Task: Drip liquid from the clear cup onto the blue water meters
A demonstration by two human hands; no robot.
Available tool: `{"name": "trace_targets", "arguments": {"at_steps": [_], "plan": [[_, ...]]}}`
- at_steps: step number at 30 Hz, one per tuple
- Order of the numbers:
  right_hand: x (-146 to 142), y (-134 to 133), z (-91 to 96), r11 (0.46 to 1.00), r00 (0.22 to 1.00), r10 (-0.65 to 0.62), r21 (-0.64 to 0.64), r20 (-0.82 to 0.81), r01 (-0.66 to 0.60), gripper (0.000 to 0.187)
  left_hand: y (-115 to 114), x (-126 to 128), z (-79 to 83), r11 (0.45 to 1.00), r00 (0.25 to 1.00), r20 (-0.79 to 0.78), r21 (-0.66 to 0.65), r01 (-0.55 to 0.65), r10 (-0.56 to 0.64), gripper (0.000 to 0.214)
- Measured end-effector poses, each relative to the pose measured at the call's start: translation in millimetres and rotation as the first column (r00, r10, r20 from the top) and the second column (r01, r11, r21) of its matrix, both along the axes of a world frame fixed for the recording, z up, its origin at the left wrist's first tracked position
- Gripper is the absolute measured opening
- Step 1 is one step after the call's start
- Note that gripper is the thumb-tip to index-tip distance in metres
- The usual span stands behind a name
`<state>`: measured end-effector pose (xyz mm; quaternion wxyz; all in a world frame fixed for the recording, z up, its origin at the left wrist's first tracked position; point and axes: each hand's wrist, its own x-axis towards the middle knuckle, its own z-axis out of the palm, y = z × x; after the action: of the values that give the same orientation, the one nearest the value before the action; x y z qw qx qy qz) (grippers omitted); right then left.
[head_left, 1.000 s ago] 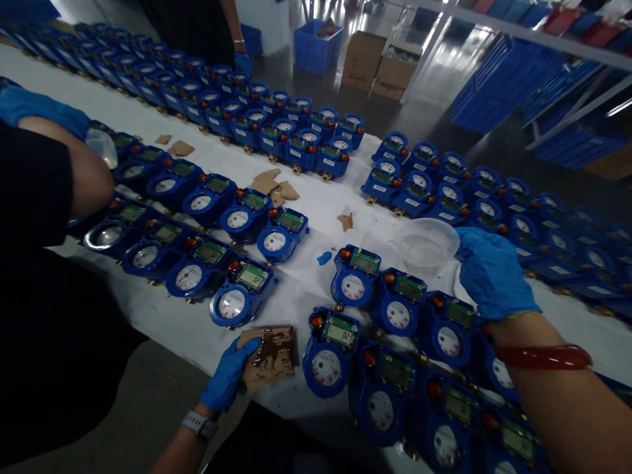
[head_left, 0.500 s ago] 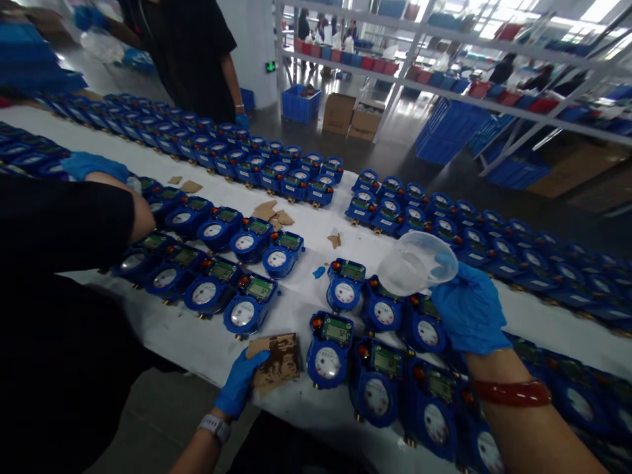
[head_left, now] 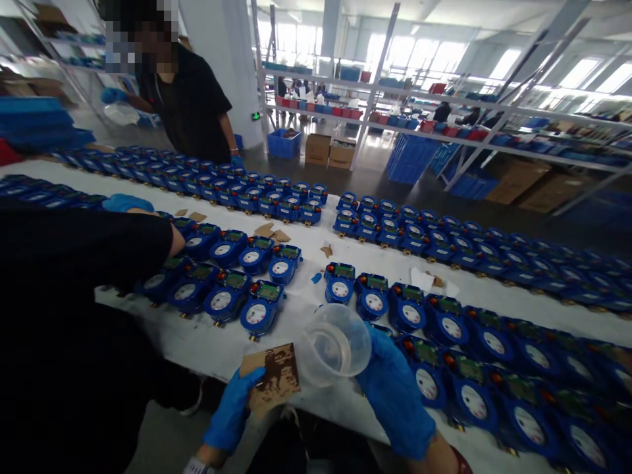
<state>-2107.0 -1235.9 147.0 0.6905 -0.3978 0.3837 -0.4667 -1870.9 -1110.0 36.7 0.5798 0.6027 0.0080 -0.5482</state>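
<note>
Plastic cup (head_left: 336,343) in right fingers (head_left: 379,347)

Big pale pillar (head_left: 222,66) with a little green sign (head_left: 255,116) on its right edge. Right of the pillar it's long white metal racking (head_left: 388,39) with bright windows (head_left: 447,59) way behind it, and the dark floor (head_left: 368,176) on that side is kinda shiny.

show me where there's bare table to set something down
Bare tabletop shows right of centre, between back and near rows of blue meters, from the small cardboard scrap to the white scrap. A narrow gap with a blue scrap parts the near groups; the plastic cup partly covers its near end. Crowded: the rows.
</note>
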Motion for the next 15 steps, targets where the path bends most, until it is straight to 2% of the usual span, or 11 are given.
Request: {"name": "trace_targets", "arguments": {"at_steps": [3,7,11,15], "plan": [[13.8,15.5,-8.6,0.999,0.995,0.037,0.007,0.090,-0.038,0.020,7.6,-3.9,15.6,1.000,1.000,-0.015,0.003,-0.016,0.016,0.034],[19.1,25.0,-12.8,0.996,0.993,0.073,-0.064,0.096,-0.067,0.021,8.3,-20.4,37.6,0.995,0.988,-0.122,-0.003,-0.099,0.098,0.034],[7.8,26.0,-9.1,0.987,0.992,0.106,-0.126,0.073,-0.097,0.018,6.4,-43.8,58.7,0.982,0.962,-0.202,0.014,-0.187,0.185,0.055],[-17.7,24.8,2.1,0.977,0.988,0.152,-0.155,0.032,-0.146,0.017,2.5,-69.4,76.0,0.985,0.955,-0.241,0.043,-0.166,0.172,0.066]]}}
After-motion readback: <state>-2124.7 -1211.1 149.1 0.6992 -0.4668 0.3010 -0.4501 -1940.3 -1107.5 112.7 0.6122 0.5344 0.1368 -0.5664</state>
